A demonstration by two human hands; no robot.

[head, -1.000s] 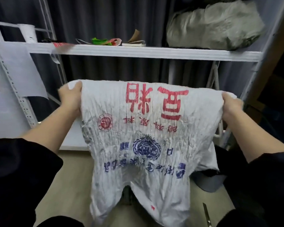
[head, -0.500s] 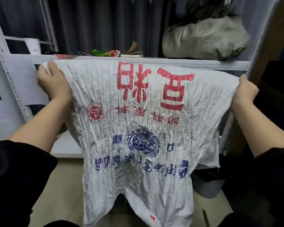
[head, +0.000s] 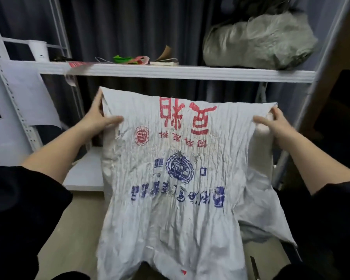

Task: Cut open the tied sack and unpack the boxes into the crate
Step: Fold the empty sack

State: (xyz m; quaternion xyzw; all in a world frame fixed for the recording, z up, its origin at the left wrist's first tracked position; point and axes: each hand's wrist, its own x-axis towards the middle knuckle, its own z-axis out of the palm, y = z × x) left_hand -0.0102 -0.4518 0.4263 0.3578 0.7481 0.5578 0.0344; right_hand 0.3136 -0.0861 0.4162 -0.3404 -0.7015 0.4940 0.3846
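Observation:
A white woven sack (head: 176,188) with red and blue print hangs upside down in front of me, limp and wrinkled. My left hand (head: 101,120) grips its upper left corner, thumb lying over the front face. My right hand (head: 275,123) pinches the upper right corner, thumb on the front and fingers behind. The sack's open lower end droops toward my lap. A grey crate (head: 255,232) shows only as a sliver behind the sack at the lower right. No boxes are visible.
A white metal shelf (head: 190,72) runs across just above the sack, carrying a grey bundle (head: 259,43), a book (head: 165,61), coloured scraps and a white roll (head: 38,50). Rack uprights stand left and right. A thin blade-like tool (head: 254,267) lies at the lower right.
Both hands have come down from shelf height with the sack's top edge. The grip has shifted so the thumbs now lie across the front.

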